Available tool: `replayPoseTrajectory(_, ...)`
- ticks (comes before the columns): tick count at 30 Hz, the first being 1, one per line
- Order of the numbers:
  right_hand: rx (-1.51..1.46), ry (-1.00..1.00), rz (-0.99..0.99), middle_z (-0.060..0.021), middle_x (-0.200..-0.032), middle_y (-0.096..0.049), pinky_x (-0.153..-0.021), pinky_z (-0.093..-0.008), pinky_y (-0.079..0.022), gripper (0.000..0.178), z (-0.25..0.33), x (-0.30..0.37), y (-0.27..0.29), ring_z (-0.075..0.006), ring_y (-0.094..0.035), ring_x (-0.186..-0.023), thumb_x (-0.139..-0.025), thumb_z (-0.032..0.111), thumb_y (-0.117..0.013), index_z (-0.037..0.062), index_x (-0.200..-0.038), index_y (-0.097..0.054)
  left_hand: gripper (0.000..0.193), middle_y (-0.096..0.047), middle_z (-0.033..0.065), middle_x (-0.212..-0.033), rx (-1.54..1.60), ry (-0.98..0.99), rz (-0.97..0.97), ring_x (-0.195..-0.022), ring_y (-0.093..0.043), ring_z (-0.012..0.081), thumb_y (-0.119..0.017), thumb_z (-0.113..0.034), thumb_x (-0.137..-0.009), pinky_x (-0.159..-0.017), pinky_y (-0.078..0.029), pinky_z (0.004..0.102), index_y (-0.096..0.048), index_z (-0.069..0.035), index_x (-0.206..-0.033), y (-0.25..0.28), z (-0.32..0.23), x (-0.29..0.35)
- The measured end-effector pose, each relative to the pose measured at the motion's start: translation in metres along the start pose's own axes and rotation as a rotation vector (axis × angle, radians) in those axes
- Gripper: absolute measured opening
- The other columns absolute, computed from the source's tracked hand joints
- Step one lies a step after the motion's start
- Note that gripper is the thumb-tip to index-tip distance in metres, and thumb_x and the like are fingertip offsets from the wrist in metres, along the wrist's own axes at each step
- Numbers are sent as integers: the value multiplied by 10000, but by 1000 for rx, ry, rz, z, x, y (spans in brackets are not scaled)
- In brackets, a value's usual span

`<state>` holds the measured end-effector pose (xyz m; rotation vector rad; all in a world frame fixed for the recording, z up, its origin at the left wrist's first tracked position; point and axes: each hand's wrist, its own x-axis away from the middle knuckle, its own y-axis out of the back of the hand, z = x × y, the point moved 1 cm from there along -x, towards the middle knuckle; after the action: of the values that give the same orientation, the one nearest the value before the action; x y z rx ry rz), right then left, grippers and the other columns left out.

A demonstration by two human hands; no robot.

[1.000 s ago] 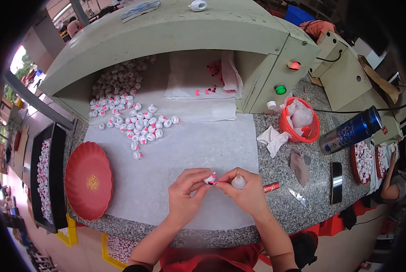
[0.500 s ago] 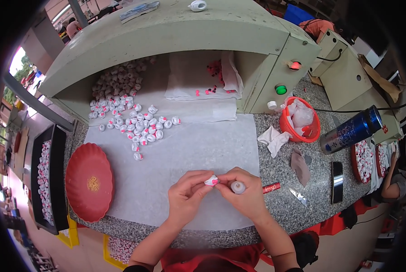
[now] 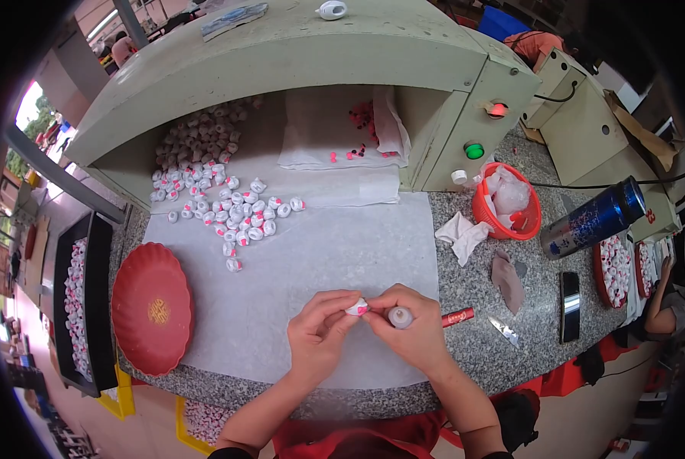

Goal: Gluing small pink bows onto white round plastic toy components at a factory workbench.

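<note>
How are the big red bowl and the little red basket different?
The bowl has a wavy edge; the basket has a rounder, smoother rim. The bowl is a darker red, while the basket is a bright orange-red. The bowl shows a gold pattern inside, but the basket holds crumpled, whitish plastic. The bowl also looks bigger than the basket. Both are reddish and open on top.

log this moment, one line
left hand: holds white-pink piece | right hand: holds nozzle bottle, touches piece | similar pieces: piled ahead left
</note>
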<state>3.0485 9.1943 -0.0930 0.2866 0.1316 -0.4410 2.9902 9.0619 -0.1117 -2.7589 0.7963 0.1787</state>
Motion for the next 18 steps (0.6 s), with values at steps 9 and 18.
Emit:
replayPoseTrajectory(9,-15,-31,16,-60,-701,-604,-585,-255,-457,119,1,1,1,-147,-588,-642,-663,17,-688,25,-755,-613,223,-539,145,-1047,50,37,-20,-932,-562,175,-547,95,-781,-812,-475,265,-568,49,-998,-1,-3,0)
replayPoseTrajectory(18,-96,-13,61,-60,-767,-619,-625,-241,-474,203,8,-7,4,-135,-599,-696,-663,10,-701,34,-849,-624,328,-558,104,-1007,462,534,-47,-911,-577,153,-547,128,-763,-777,-494,267,-522,39,-1077,16,10,-6)
